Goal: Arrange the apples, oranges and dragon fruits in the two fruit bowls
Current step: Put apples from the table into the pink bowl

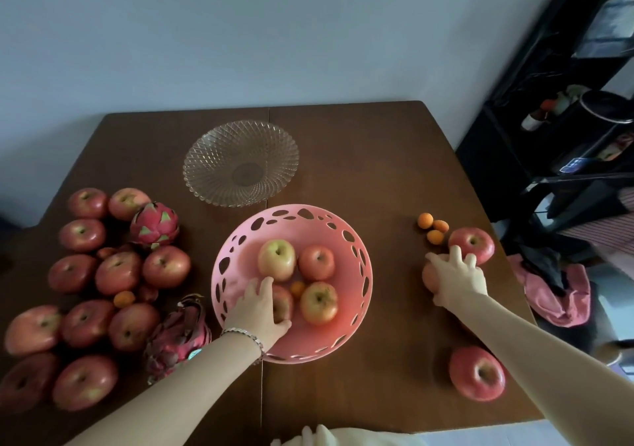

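Where the brown wooden table (360, 387) comes nearest, a lone red apple (477, 373) sits to the right of the pink perforated bowl (236, 243), and a dragon fruit (178, 336) lies just left of that bowl's near rim. The left hand (255, 312), a bracelet (245, 337) on its wrist, reaches inside the bowl with fingers curled around an apple in the bowl (283, 303). Three more apples share the bowl, with a small orange (297, 288) tucked between them. To the right of the bowl, the right hand (458, 279) closes its fingers over a pale apple (429, 276) resting on the table, just beside another red apple (472, 244) and three small oranges (433, 229). Left of the bowl spreads a heap of red apples (85, 294), a second dragon fruit (154, 224) at its far edge and an orange (124, 298) among them. Beyond the bowl stands an empty cut-glass dish (240, 162). A seam runs down the tabletop's middle. Behind the table rises a plain pale wall (274, 34); right of the table stands a black shelf unit (566, 119), with pink cloth (562, 298) crumpled below it.
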The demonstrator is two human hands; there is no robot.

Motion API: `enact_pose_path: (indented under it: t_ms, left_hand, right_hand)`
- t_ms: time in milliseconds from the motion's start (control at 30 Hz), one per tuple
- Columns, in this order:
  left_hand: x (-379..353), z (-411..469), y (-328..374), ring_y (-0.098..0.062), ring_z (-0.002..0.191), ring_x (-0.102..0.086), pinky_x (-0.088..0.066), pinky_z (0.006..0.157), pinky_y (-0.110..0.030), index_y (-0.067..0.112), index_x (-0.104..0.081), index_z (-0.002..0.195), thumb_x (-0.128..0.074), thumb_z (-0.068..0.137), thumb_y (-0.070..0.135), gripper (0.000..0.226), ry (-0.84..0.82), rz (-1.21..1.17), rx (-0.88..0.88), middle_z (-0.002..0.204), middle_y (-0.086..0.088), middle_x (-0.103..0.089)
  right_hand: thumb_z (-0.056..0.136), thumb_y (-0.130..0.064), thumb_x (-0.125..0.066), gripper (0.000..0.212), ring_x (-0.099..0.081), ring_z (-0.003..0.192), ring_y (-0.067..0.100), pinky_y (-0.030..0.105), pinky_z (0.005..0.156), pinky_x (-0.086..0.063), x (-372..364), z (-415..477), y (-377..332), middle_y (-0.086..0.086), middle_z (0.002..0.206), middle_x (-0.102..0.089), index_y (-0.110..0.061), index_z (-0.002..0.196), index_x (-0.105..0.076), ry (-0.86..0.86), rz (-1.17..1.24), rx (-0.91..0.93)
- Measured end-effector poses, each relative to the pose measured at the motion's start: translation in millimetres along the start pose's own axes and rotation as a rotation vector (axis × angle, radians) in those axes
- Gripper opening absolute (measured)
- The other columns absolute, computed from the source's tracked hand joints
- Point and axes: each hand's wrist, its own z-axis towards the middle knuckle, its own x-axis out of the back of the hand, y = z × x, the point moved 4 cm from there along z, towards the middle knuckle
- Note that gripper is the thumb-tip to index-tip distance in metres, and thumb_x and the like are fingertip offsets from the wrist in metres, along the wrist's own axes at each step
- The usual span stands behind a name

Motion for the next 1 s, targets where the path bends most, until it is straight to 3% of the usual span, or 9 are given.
enact_pose_path:
  t_ms: [167,267,367,467,567,700,833,900,1000]
  left_hand:
    - [28.7,-16.6,-17.4,-0.022,0.134,-0.031,-0.029,0.108,-0.03,0.014,-0.032,0.137,-0.06,0.085,0.021,0.059,0.227,-0.251,-0.077,0.143,-0.009,-0.03]
    - [50.8,-19.7,-28.0,-0.025,0.123,-0.042,-0.032,0.102,-0.025,0.005,-0.048,0.123,-0.056,0.083,-0.001,0.041,0.429,-0.439,-0.138,0.129,-0.012,-0.045]
    - [64.9,-18.5,-33.4,-0.02,0.107,-0.053,-0.042,0.096,-0.031,0.004,-0.054,0.115,-0.05,0.082,-0.01,0.036,0.545,-0.655,-0.068,0.12,-0.014,-0.052]
    - [69.6,-19.5,-32.1,-0.011,0.096,-0.055,-0.042,0.079,-0.02,0.011,-0.055,0.113,-0.049,0.085,-0.006,0.033,0.52,-0.724,-0.034,0.119,-0.01,-0.056]
    - [67.9,-19.7,-32.3,-0.008,0.096,-0.056,-0.044,0.083,-0.022,0.015,-0.054,0.119,-0.055,0.085,0.001,0.037,0.424,-0.678,-0.072,0.121,-0.006,-0.054]
    - [57.8,-14.1,-33.7,-0.02,0.111,-0.051,-0.041,0.101,-0.032,0.02,-0.046,0.133,-0.062,0.08,0.009,0.056,0.275,-0.517,-0.05,0.129,-0.01,-0.046]
    - [53.2,-7.0,-24.9,-0.035,0.119,-0.045,-0.04,0.099,-0.039,0.034,-0.03,0.141,-0.063,0.08,0.028,0.069,0.206,-0.159,0.035,0.135,-0.015,-0.038]
    - [51.5,-4.5,-16.9,-0.036,0.115,-0.046,-0.041,0.095,-0.039,0.035,-0.022,0.142,-0.062,0.081,0.036,0.073,0.181,0.066,0.044,0.134,-0.015,-0.035]
    - [54.2,-5.1,-6.6,-0.034,0.111,-0.048,-0.043,0.09,-0.039,0.031,-0.025,0.14,-0.062,0.08,0.043,0.072,0.197,0.24,0.06,0.131,-0.016,-0.039]
  right_hand:
    - [0.064,-0.041,-0.075,0.079,-0.037,0.113,0.032,0.039,0.083,-0.046,43.0,-18.7,-38.4,0.011,0.127,-0.031,-0.034,0.133,-0.037,0.163,0.465,0.078]
    - [0.06,-0.043,-0.079,0.076,-0.047,0.096,0.021,0.029,0.08,-0.05,77.4,-43.6,-92.2,0.005,0.114,-0.031,-0.034,0.124,-0.041,0.143,0.757,0.304]
    - [0.06,-0.042,-0.079,0.08,-0.052,0.094,0.021,0.026,0.082,-0.049,82.3,-59.5,-149.8,0.003,0.114,-0.031,-0.031,0.128,-0.04,0.05,0.79,0.461]
    - [0.063,-0.046,-0.078,0.081,-0.054,0.099,0.027,0.03,0.089,-0.048,66.1,-62.2,-202.1,0.006,0.12,-0.031,-0.025,0.13,-0.039,0.004,0.755,0.509]
    - [0.066,-0.043,-0.075,0.075,-0.048,0.11,0.031,0.038,0.09,-0.048,55.1,-62.6,-241.2,0.009,0.12,-0.032,-0.024,0.129,-0.038,-0.008,0.736,0.526]
    - [0.074,-0.027,-0.07,0.075,-0.035,0.12,0.034,0.039,0.102,-0.039,42.8,-66.6,-262.1,0.014,0.127,-0.032,-0.02,0.138,-0.031,-0.035,0.603,0.615]
    - [0.078,-0.007,-0.064,0.079,-0.029,0.136,0.029,0.033,0.11,-0.03,41.2,-65.9,-247.4,0.012,0.146,-0.028,-0.011,0.145,-0.023,-0.086,0.592,0.679]
    - [0.08,-0.006,-0.062,0.076,-0.024,0.139,0.026,0.031,0.11,-0.024,44.3,-65.3,-235.5,0.009,0.148,-0.031,-0.01,0.146,-0.023,-0.089,0.565,0.707]
    - [0.082,-0.013,-0.063,0.066,-0.03,0.134,0.027,0.034,0.109,-0.026,49.2,-67.0,-214.3,0.007,0.144,-0.041,-0.016,0.141,-0.035,-0.081,0.58,0.727]
